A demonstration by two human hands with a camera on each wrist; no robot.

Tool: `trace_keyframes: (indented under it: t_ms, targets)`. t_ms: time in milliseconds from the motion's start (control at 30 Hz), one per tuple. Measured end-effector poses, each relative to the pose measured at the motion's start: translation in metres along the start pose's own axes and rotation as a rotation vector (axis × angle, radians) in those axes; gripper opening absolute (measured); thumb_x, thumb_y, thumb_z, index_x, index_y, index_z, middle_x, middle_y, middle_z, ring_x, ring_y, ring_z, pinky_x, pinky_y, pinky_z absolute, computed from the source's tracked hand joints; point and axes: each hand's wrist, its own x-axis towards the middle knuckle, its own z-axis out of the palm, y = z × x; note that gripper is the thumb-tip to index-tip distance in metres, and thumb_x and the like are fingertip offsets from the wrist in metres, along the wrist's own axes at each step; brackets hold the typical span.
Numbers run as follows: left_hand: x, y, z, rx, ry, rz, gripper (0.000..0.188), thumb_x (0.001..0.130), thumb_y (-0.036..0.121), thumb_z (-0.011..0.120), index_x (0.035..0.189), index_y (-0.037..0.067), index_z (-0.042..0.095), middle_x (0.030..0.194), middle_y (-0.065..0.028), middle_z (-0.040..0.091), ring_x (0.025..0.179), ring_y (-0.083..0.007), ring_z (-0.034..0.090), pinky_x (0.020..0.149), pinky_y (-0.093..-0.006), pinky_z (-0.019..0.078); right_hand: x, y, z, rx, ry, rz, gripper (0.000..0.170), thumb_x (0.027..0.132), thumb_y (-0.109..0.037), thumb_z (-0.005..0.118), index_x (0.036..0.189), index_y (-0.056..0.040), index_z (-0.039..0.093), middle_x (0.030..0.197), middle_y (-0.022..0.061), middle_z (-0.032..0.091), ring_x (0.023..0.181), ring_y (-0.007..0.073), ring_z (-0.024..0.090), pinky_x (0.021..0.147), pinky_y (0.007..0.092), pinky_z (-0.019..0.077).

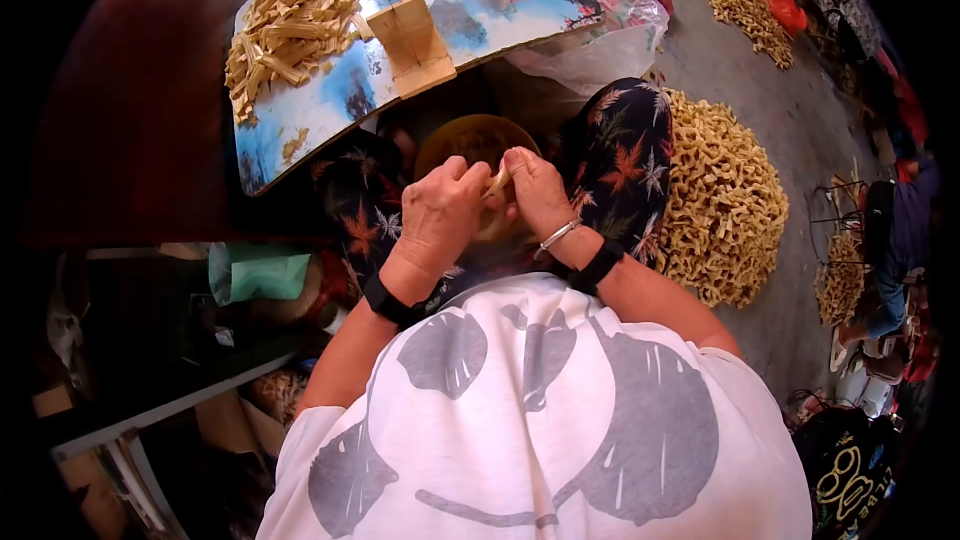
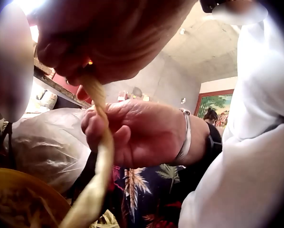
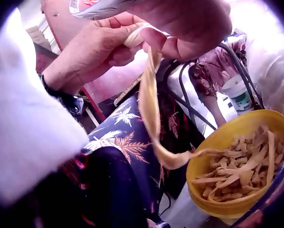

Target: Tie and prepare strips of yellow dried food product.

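Observation:
A long, pale yellow, soft twisted strip [image 3: 150, 104] runs between the hands and hangs down to the rim of a yellow bowl [image 3: 201, 142]. In the head view the left hand [image 1: 440, 210] pinches the strip in front of the lap. Close beside it, the right hand [image 1: 542, 202], with a silver bangle at the wrist, pinches the same strip between thumb and fingers. The right wrist view has a short folded length of strip between the two hands' fingertips. Several more strips [image 3: 246, 166] lie loose inside the bowl.
A blue-and-white painted board [image 1: 480, 15] ahead bears a heap of yellow strips [image 1: 300, 20] and a wooden block [image 1: 410, 45]. Knotted yellow pieces [image 1: 720, 200] are piled on the floor at right, near a clear plastic bag [image 1: 600, 40]. Patterned trousers [image 1: 625, 150] flank the bowl.

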Motion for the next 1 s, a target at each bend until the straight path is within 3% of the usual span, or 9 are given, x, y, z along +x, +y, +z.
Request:
trace_keyframes:
  t_ms: [100, 200, 300, 400, 600, 667, 700, 900, 1000]
  targets:
    - [0.000, -0.001, 0.008, -0.057, 0.133, -0.008, 0.023, 0.083, -0.001, 0.060, 0.105, 0.003, 0.066, 0.083, -0.0138, 0.057, 0.072, -0.0344, 0.063, 0.063, -0.0382, 0.0528, 0.005, 0.003, 0.013, 0.127, -0.025, 0.148, 0.027, 0.099, -0.027, 0.055, 0.091, -0.0023, 0.061, 0.078, 0.0054, 0.067, 0.061, 0.0136, 0.062, 0.051, 0.0279, 0.0503]
    - [0.001, -0.001, 0.012, -0.114, 0.183, -0.039, 0.023, 0.084, -0.003, 0.060, 0.106, 0.003, 0.066, 0.084, -0.0150, 0.057, 0.072, -0.0348, 0.062, 0.064, -0.0385, 0.0526, -0.001, -0.013, 0.012, 0.063, 0.013, 0.029, 0.024, 0.098, -0.025, 0.059, 0.092, -0.0011, 0.063, 0.077, 0.0055, 0.067, 0.060, 0.0118, 0.061, 0.054, 0.0276, 0.0501]
    - [0.002, -0.008, 0.016, -0.164, 0.193, -0.091, 0.024, 0.084, -0.005, 0.059, 0.107, 0.001, 0.066, 0.087, -0.0163, 0.058, 0.075, -0.0349, 0.063, 0.066, -0.0383, 0.0525, -0.005, -0.017, 0.006, 0.231, -0.138, 0.139, 0.023, 0.097, -0.023, 0.059, 0.094, -0.0009, 0.064, 0.078, 0.0046, 0.067, 0.064, 0.0100, 0.061, 0.059, 0.0257, 0.0505]
    - [0.001, -0.016, 0.023, -0.277, 0.214, -0.097, 0.025, 0.084, -0.007, 0.059, 0.106, 0.000, 0.066, 0.090, -0.0167, 0.059, 0.078, -0.0346, 0.064, 0.069, -0.0371, 0.0525, -0.005, -0.010, 0.003, 0.096, -0.189, -0.147, 0.025, 0.099, -0.025, 0.056, 0.097, -0.0017, 0.065, 0.082, 0.0022, 0.067, 0.071, 0.0081, 0.061, 0.061, 0.0232, 0.0499]
    - [-0.003, -0.018, 0.028, -0.436, 0.261, -0.123, 0.020, 0.087, -0.005, 0.059, 0.106, 0.000, 0.064, 0.091, -0.0134, 0.059, 0.077, -0.0276, 0.064, 0.068, -0.0325, 0.0523, -0.017, -0.039, -0.008, 0.744, -0.379, 0.389, 0.023, 0.101, -0.024, 0.053, 0.102, -0.0039, 0.064, 0.090, 0.0012, 0.066, 0.082, 0.0070, 0.063, 0.067, 0.0225, 0.0524]
    - [-0.003, -0.017, 0.030, -0.593, 0.298, -0.261, 0.015, 0.088, -0.003, 0.059, 0.102, 0.000, 0.063, 0.089, -0.0127, 0.060, 0.075, -0.0254, 0.066, 0.065, -0.0321, 0.0525, -0.012, -0.038, -0.006, 0.686, -0.331, 0.317, 0.022, 0.101, -0.024, 0.052, 0.102, -0.0044, 0.063, 0.093, 0.0022, 0.066, 0.083, 0.0086, 0.064, 0.065, 0.0234, 0.0539]
    - [-0.004, -0.013, 0.024, -0.785, 0.251, -0.444, 0.009, 0.092, 0.003, 0.061, 0.101, 0.000, 0.062, 0.085, -0.0085, 0.063, 0.071, -0.0156, 0.066, 0.063, -0.0265, 0.0512, -0.009, -0.037, -0.005, 0.657, -0.305, 0.280, 0.021, 0.101, -0.023, 0.052, 0.102, -0.0046, 0.063, 0.094, 0.0027, 0.066, 0.083, 0.0094, 0.065, 0.065, 0.0238, 0.0547]
    - [-0.008, -0.026, 0.023, -0.839, 0.287, -0.418, 0.005, 0.091, 0.005, 0.065, 0.094, 0.001, 0.063, 0.077, -0.0039, 0.065, 0.070, -0.0093, 0.061, 0.065, -0.0239, 0.0495, -0.015, -0.055, 0.002, -0.036, -0.148, -0.187, 0.020, 0.101, -0.022, 0.054, 0.100, -0.0033, 0.061, 0.081, 0.0054, 0.067, 0.070, 0.0118, 0.068, 0.055, 0.0275, 0.0548]
    - [-0.005, -0.040, 0.021, -0.853, 0.329, -0.456, 0.001, 0.092, 0.005, 0.064, 0.091, 0.003, 0.064, 0.077, 0.0011, 0.062, 0.069, -0.0051, 0.054, 0.063, -0.0212, 0.0453, -0.022, -0.058, -0.007, -0.238, -0.214, -0.253, 0.016, 0.097, -0.019, 0.059, 0.096, -0.0029, 0.059, 0.073, 0.0104, 0.066, 0.062, 0.0197, 0.067, 0.054, 0.0318, 0.0529]
